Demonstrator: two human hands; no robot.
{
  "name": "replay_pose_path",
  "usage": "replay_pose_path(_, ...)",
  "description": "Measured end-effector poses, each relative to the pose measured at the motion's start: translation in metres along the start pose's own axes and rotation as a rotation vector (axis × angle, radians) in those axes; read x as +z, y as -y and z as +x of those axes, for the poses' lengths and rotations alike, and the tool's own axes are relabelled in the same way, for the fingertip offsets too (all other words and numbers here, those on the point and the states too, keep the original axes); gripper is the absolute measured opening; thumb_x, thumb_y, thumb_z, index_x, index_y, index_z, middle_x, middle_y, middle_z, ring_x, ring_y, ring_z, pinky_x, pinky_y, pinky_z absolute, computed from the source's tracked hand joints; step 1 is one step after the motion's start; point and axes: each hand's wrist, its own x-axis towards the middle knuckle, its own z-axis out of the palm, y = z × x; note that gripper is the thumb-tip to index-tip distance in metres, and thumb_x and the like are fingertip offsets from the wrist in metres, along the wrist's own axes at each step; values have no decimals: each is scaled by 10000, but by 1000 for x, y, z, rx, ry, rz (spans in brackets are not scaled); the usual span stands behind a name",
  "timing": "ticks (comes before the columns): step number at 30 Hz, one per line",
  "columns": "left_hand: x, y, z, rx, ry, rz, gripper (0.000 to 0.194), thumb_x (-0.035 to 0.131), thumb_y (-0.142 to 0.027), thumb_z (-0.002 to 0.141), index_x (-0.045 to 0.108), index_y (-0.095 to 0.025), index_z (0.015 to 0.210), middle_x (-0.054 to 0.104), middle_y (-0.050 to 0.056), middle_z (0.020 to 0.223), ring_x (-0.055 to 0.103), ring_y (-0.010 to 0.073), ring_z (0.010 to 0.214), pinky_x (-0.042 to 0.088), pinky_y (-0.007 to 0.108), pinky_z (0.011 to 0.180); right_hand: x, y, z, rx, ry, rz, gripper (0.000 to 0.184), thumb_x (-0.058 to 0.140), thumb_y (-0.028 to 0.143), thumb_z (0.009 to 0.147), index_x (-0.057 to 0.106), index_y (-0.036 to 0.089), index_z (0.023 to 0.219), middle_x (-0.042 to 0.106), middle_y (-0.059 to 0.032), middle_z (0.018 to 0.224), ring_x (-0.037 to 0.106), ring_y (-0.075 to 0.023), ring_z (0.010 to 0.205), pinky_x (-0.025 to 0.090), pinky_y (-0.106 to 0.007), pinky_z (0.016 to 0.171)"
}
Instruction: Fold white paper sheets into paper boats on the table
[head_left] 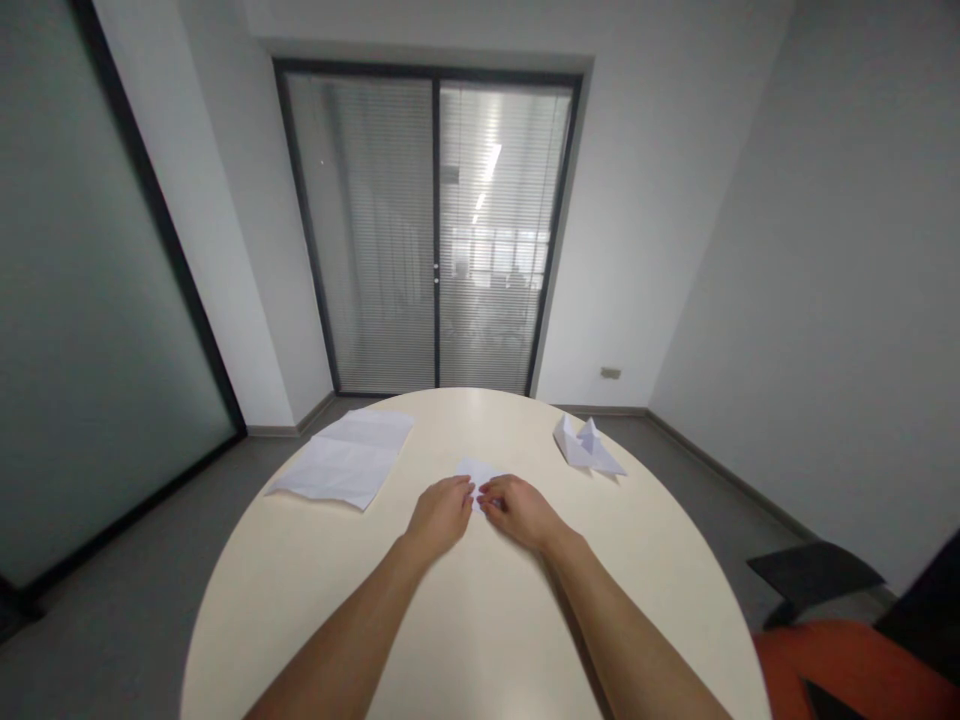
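Between my two hands, near the middle of the table, lies a small piece of white paper point(475, 468). My left hand point(441, 512) has its fingers closed at the paper's left side. From the right, my right hand point(519, 510) pinches at the same paper, fingertips close to those of the left. Much of the paper is hidden under the fingers, so its folds cannot be made out. Off to the right stands a folded white paper shape point(586, 450) with two upright points. A larger creased sheet of white paper point(349, 455) lies flat on the left.
The round cream table point(480, 620) has its curved far edge toward a glazed door point(435, 230) with blinds. An orange chair point(832, 665) with a black armrest point(817, 575) stands at the lower right, beside the table edge. A frosted glass panel point(90, 330) is at the left.
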Motion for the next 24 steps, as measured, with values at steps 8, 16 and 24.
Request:
replay_pose_path(8, 5, 7, -2, 25, -22, -117, 365, 448, -202, 938, 676, -192, 1222, 644, 102, 1328, 572, 229, 1259, 404, 392, 1115, 15, -11, -2, 123, 47, -100, 575, 509, 398, 919, 500, 170, 1447, 418, -149, 1536, 339, -298, 1443, 262, -466, 1173)
replay_pose_path(16, 0, 9, -4, 101, 27, -89, 450, 430, -155, 904, 606, -149, 1318, 583, 124, 1400, 519, 222, 1320, 374, 379, 1145, 20, 1, -1, 274, 166, -200, 683, 338, 562, 979, 237, 235, 1570, 157, -96, 1640, 105, -305, 1518, 85, -529, 1205)
replay_pose_path(24, -11, 11, -6, 201, 94, -119, 449, 494, -177, 884, 632, -232, 1307, 551, 65, 1442, 469, 231, 1365, 324, 422, 1181, 14, 2, -5, 241, 138, -167, 728, 350, 616, 961, 310, 188, 1549, 210, -119, 1626, 131, -324, 1512, 107, -525, 1206)
